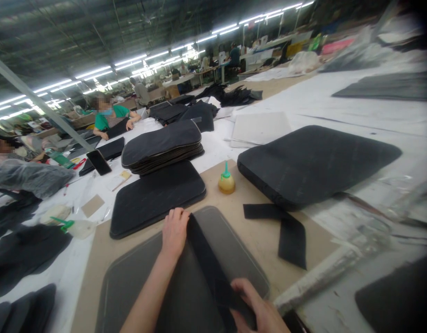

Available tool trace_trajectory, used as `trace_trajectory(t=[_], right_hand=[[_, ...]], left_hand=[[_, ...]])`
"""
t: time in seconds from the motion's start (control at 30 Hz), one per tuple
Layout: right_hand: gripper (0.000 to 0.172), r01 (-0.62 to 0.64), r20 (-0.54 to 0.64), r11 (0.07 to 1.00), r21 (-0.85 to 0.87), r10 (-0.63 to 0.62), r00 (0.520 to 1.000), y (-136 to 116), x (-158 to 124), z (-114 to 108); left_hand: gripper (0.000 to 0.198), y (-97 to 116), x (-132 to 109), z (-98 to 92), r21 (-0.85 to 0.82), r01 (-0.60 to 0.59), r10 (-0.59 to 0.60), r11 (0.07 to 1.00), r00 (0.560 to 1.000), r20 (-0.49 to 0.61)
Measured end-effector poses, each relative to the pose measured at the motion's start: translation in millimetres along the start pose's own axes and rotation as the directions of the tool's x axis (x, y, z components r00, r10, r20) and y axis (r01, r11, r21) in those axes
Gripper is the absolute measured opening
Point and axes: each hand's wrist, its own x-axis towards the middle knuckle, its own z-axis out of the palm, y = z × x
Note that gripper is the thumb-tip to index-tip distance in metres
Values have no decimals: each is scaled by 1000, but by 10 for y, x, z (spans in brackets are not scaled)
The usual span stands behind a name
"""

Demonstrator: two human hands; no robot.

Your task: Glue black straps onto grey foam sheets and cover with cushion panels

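A long black fabric strip [207, 259] lies across a dark grey panel [218, 226] with rounded corners and a pale line near its border. My left hand [175, 233] has its fingers closed at the strip's far end, by the panel's top edge. Lower right, my right hand [253, 305] grips the nearer part of the strip between thumb and fingers; the strip's near end is partly hidden. Another black strip [291, 236] lies folded at an angle to the right. Beyond the panel stands a small squeeze bottle [226, 179] with a green nozzle and amber liquid.
Black panels [158, 196] lie beyond my left hand, with a thick stack [161, 145] behind. A large black padded piece [317, 162] is at right. A phone [99, 162] and a second green-nozzled bottle [76, 226] sit left. A co-worker [111, 118] handles black fabric across the table.
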Motion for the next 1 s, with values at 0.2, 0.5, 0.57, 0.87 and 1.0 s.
trace_trajectory(t=[0.2,0.5,0.57,0.87,1.0], right_hand=[[21,-118,36,992,49,116,993,-179,-58,-61],[18,-143,45,990,-11,144,989,-200,-72,-53],[16,-144,44,989,-44,145,988,-219,-88,-22],[16,24,44,942,-334,-10,999,-264,-87,48],[21,32,71,923,-382,-5,997,-281,-84,49]], left_hand=[[31,84,-58,-71,-44,-72,76,996,992,104],[38,218,-320,-120,-92,-24,30,995,997,74],[38,227,-339,-123,-93,-19,25,995,998,60],[39,232,-380,-114,-116,-1,5,993,999,37],[42,252,-415,-93,-133,18,-15,991,1000,24]])
